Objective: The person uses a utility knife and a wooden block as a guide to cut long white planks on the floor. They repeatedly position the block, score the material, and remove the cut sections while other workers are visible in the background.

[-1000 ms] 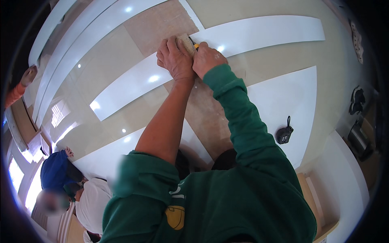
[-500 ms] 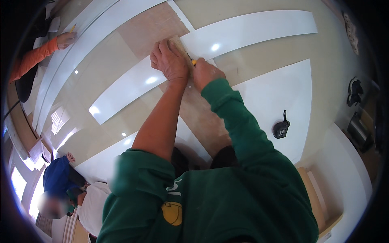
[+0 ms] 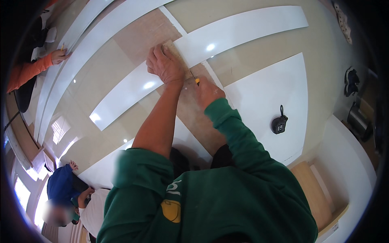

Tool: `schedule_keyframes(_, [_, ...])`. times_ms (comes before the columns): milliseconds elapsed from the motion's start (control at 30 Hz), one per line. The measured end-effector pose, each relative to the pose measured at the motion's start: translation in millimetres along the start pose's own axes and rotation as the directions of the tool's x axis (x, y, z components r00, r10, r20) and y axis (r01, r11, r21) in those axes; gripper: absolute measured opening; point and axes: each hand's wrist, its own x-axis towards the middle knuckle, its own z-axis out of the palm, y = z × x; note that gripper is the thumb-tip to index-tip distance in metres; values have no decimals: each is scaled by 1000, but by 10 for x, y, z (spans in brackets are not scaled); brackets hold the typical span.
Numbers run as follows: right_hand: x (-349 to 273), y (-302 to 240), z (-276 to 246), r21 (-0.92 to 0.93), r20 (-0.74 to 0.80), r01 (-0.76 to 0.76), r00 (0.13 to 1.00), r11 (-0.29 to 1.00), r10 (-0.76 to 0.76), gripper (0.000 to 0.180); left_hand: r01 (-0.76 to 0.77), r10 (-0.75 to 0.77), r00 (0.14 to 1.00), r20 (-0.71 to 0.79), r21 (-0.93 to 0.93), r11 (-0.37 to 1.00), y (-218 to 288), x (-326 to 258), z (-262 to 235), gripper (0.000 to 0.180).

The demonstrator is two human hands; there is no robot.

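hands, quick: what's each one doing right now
Left hand: open, pressed flat on the wooden straightedge over the white strip.
Right hand: closed on a yellow-handled cutter.

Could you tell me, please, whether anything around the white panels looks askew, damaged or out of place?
Nothing looks damaged or spilled. The left hand presses a wooden straightedge onto the long white panel while the right hand holds a yellow-handled knife. A black tape measure lies alone on another panel.
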Motion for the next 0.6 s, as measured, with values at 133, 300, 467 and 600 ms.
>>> schedule_keyframes(133, [98,-95,-184,95,-145,91,987,991,-76,27,-8,9,999,-34,2,1000,-47,-3,61,30])
schedule_keyframes(300, [723,-348,-177,12,-118,151,982,988,-149,29,40,-40,999,10,20,999,3,29,14,31])
schedule_keyframes(467, [874,-435,-153,-43,-66,162,984,986,-165,30,-1,2,999,-43,21,1000,-80,18,94,30])
schedule_keyframes(600, [916,-434,-167,-44,-50,175,983,984,-177,29,-18,19,998,-55,17,1000,-93,12,92,30])
